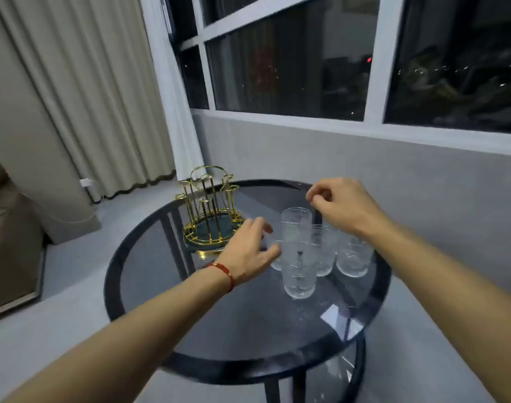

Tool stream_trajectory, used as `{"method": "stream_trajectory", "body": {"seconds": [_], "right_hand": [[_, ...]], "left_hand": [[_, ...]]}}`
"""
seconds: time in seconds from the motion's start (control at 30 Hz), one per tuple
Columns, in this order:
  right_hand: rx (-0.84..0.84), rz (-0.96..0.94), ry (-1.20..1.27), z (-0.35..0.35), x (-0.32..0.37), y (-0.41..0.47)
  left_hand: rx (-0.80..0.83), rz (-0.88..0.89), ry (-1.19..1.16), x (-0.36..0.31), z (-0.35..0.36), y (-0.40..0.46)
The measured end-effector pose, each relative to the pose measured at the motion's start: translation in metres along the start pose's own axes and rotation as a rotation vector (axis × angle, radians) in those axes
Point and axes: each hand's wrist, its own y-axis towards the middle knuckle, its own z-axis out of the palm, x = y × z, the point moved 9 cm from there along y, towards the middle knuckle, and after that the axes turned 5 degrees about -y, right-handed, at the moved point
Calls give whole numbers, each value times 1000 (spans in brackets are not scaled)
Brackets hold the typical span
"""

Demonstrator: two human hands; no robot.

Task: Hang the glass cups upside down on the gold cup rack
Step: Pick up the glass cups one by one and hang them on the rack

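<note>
Several clear ribbed glass cups stand upright in a cluster on the round dark glass table (219, 330). The nearest cup (299, 270) is in front and a tall one (295, 222) stands behind it. Another cup (353, 258) stands to the right. The gold cup rack (209, 210), with empty upright pegs and a green base, stands at the table's far left. My left hand (248, 248) reaches in with fingers spread, touching a cup mostly hidden behind it. My right hand (340, 205) hovers above the cups, fingers curled, holding nothing.
A beige curtain (82, 91) hangs at the left, with a sofa edge (7, 234) below it. A window (321, 53) and a grey wall run behind the table. The table's front half holds nothing.
</note>
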Motion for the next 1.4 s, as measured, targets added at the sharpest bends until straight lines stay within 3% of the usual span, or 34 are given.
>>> {"method": "stream_trajectory", "body": {"seconds": [0.13, 0.2, 0.43, 0.53, 0.77, 0.9, 1.03, 1.17, 1.23, 1.3, 1.33, 1.4], "right_hand": [[-128, 268, 244, 1, -30, -60], [-202, 345, 373, 20, -47, -91], [-282, 427, 516, 55, -65, -118], [-230, 461, 546, 58, -66, -110], [-67, 149, 474, 78, -13, -97], [79, 107, 487, 106, 11, -93], [120, 265, 676, 123, 20, -90], [264, 488, 1164, 151, 36, -87], [247, 464, 1206, 149, 48, -76], [171, 440, 1084, 141, 54, -61], [132, 429, 984, 136, 55, -53], [81, 400, 868, 126, 57, -32]], "left_hand": [[38, -141, -148, -19, 41, -23], [-23, -208, -154, -20, 60, -20], [-195, -293, -185, -7, 79, -10], [-234, -285, -263, 3, 70, -13], [-245, -238, -633, 38, 17, -29], [-278, -324, -906, 65, 8, -38], [-230, -374, -1142, 75, 5, -42], [-83, -283, -1255, 83, 0, -39], [-45, -224, -1247, 94, -4, -36], [-113, -268, -1125, 119, -10, -30], [-172, -301, -980, 136, -12, -28], [-267, -286, -475, 160, -20, -20]]}}
